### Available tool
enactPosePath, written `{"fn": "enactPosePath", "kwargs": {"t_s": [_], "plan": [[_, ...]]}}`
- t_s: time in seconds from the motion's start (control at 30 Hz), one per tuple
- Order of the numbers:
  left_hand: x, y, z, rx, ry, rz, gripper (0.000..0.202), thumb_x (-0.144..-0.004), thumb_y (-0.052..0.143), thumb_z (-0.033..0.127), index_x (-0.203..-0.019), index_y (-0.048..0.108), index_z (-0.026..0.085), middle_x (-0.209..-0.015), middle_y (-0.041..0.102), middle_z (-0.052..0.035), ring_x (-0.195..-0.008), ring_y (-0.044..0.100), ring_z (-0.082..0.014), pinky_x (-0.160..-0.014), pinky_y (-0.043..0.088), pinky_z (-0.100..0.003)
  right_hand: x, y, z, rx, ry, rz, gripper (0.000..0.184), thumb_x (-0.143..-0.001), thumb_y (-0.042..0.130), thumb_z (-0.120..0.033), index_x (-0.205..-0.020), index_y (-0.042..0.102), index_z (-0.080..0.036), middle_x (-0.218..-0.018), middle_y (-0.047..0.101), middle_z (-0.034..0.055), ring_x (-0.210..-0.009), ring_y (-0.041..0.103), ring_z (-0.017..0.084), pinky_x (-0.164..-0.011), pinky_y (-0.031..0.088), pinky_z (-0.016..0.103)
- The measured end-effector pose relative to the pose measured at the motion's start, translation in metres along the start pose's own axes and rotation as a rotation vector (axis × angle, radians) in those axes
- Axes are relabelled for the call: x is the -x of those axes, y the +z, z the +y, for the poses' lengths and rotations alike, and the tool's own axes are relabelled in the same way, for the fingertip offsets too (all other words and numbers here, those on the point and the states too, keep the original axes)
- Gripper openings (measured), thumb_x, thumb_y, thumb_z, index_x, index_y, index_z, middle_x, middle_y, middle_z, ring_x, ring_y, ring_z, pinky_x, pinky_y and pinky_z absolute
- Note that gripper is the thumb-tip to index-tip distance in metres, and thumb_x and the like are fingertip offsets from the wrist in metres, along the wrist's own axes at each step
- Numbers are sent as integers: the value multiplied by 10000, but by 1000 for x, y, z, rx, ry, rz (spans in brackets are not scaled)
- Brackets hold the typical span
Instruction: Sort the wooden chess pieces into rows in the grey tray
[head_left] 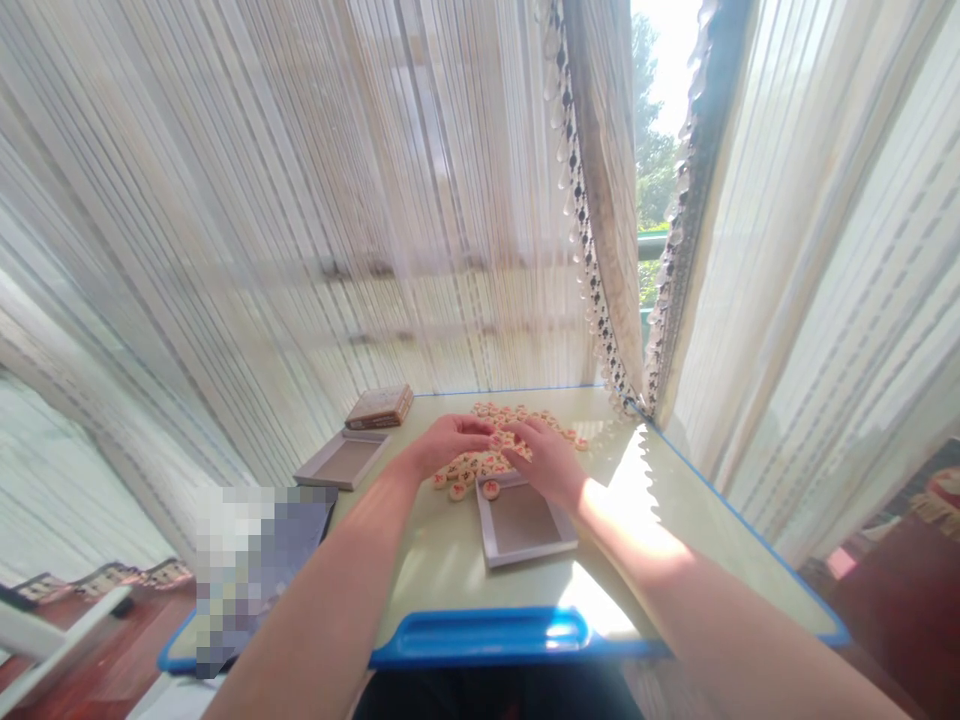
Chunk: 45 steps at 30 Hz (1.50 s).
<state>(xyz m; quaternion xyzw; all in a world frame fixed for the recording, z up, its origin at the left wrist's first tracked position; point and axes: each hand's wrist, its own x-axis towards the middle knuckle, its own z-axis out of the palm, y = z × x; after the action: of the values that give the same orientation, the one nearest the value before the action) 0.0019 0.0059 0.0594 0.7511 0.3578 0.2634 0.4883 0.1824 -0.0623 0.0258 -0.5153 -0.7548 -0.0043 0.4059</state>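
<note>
A spread of small round wooden pieces [466, 476], pale with red or dark marks like Chinese chess discs, lies on the table. My left hand [455, 443] reaches over the left part of the pile, fingers stretched towards the right. Facing it, my right hand [546, 458] has its fingers apart and lightly curved above the pieces. The fingertips of both hands come close together, and I see nothing clearly gripped in either. Just below the hands sits a shallow open box [525, 525], with one disc [490, 490] at its upper left corner. My hands hide part of the pile.
The pale table [427, 575] has a blue rim and a blue tray groove [491, 632] at its near edge. On the left are a second shallow box part [343, 462], a brown box [379, 406] and a dark, partly blurred flat object [289, 545]. Sheer curtains [450, 200] hang behind.
</note>
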Motion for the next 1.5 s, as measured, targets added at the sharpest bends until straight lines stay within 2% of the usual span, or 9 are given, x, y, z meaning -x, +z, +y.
{"fn": "enactPosePath", "kwargs": {"t_s": [0.17,0.4,0.53,0.6,0.73,0.87,1.0,1.2,1.5], "plan": [[5,3,6,42,-11,-161,323,-660,692,304,-947,667,157,-966,682,-57,-917,608,-179,-875,445,-327,2,0,-3,-32,-46,-31,233,-847,499,-335,-1032,615,-254,-933,579,49,-886,534,174,-784,426,305],[5,1,6,47,-15,-156,253,-689,654,274,-910,678,153,-934,685,-58,-871,615,-165,-846,461,-308,0,2,3,-50,-132,-78,234,-807,555,-234,-1032,621,-248,-893,587,34,-888,512,169,-813,401,315],[5,1,7,35,-53,-183,271,-668,671,275,-912,686,158,-921,684,-57,-846,612,-159,-804,468,-286,1,3,0,-84,-102,-82,177,-753,608,-200,-928,623,-224,-892,596,29,-920,509,174,-841,392,330],[4,-2,6,28,-79,-151,316,-664,673,301,-941,679,151,-900,682,-63,-795,611,-149,-760,473,-279,2,3,-3,-97,-56,-94,163,-728,632,-208,-890,617,-219,-896,593,29,-909,515,173,-829,398,330],[-3,-14,-2,-19,-57,31,401,-661,650,351,-997,644,132,-897,668,-69,-685,583,-115,-667,464,-252,6,0,-7,-79,-43,-163,97,-707,651,-249,-789,615,-209,-832,594,16,-862,520,165,-791,402,311],[-6,-25,-18,-444,-55,94,210,-638,591,302,-738,668,134,-627,616,-7,-555,503,-96,-526,389,-210,8,1,-9,-28,-85,-246,89,-724,637,-291,-763,628,-212,-815,596,17,-854,514,159,-755,398,284],[-6,-27,-25,-707,-12,19,162,-623,545,274,-580,629,143,-509,523,23,-508,444,-84,-474,317,-196,9,5,-9,4,-123,-292,146,-771,590,-331,-730,630,-197,-774,597,20,-818,514,151,-742,396,274],[-1,-20,-11,-643,-11,-60,169,-621,559,278,-629,662,144,-520,537,20,-516,446,-89,-466,312,-190,9,6,-8,5,-136,-306,98,-752,611,-307,-773,646,-218,-795,605,11,-825,511,156,-739,396,276],[10,-4,11,-584,-169,-214,151,-606,597,258,-683,694,171,-499,581,23,-448,450,-79,-416,305,-185,9,6,-5,13,-174,-314,116,-760,615,-323,-780,638,-212,-772,628,3,-812,511,150,-731,397,273]]}}
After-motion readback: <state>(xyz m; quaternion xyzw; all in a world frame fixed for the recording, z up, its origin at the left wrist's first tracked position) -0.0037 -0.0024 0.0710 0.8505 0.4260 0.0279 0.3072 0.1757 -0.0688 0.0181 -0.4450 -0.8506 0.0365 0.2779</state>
